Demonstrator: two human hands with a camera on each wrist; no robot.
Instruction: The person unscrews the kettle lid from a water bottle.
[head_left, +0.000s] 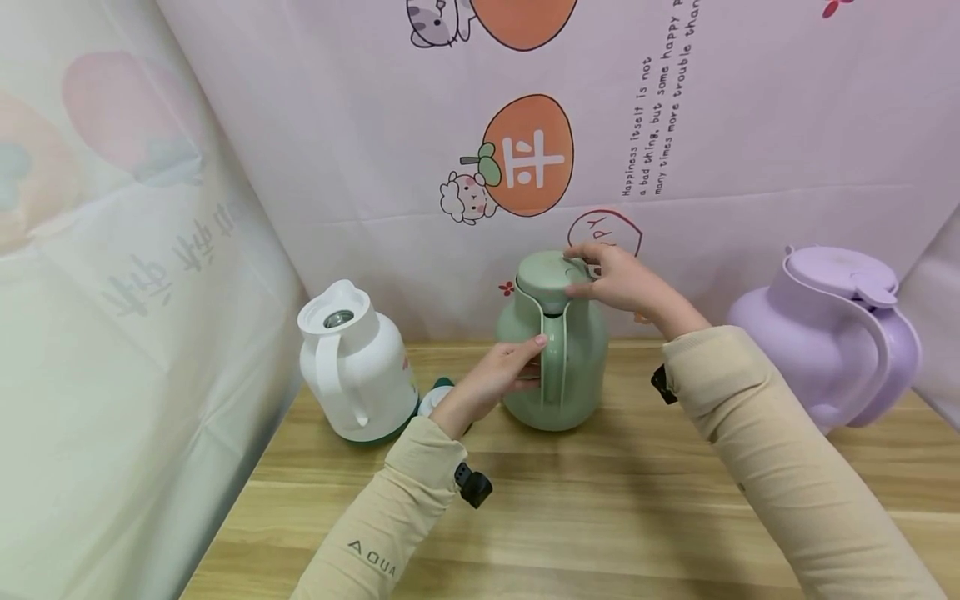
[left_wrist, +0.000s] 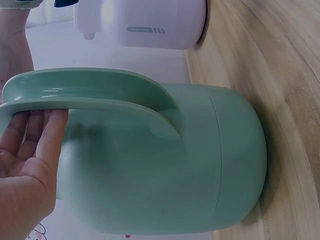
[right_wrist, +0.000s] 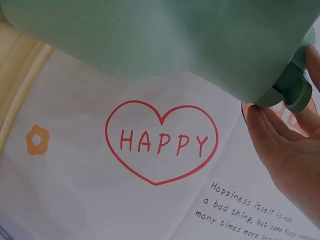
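Head view: green jug (head_left: pixel 588 375) upright, mid-frame; our left hand (head_left: pixel 497 375) grips the handle (head_left: pixel 554 367), our right hand (head_left: pixel 626 279), nearer its top, pinches the lid (head_left: pixel 543 273).

Left arm (head_left: pixel 390 508), right arm (head_left: pixel 795 450) reach forward; left grip (head_left: pixel 495 377) lower, thumb (head_left: pixel 525 352) extended; right grip (head_left: pixel 618 279) higher, thumb, fingers (head_left: pixel 592 252) apart.

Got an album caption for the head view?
Between white jug and purple jug, a green jug: left hand at its handle, right hand on its lid.

The green jug (head_left: pixel 587 375) looks smooth plastic, the table (head_left: pixel 570 525) grained wood.
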